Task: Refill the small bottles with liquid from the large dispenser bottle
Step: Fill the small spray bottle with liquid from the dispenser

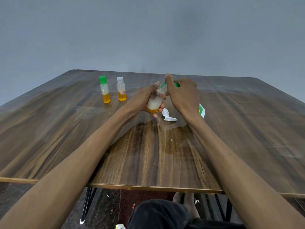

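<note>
Small clear plastic bottle with a green cap (pixel 104 89), orange liquid under white foam, stands far left on my brown wood-grain table (pixel 49 129); just right of it a matching white-capped labelled bottle (pixel 121 88). Centre, my left hand (pixel 145 100) wraps curled fingers round an uncapped, tilted small bottle (pixel 155 101) above the tabletop. My right hand (pixel 181 95) pinches a green cap (pixel 177 85) by its neck. A white pump head (pixel 168 115) lies near. My right wrist hides most of the large green-and-white dispenser bottle (pixel 202 110).
</note>
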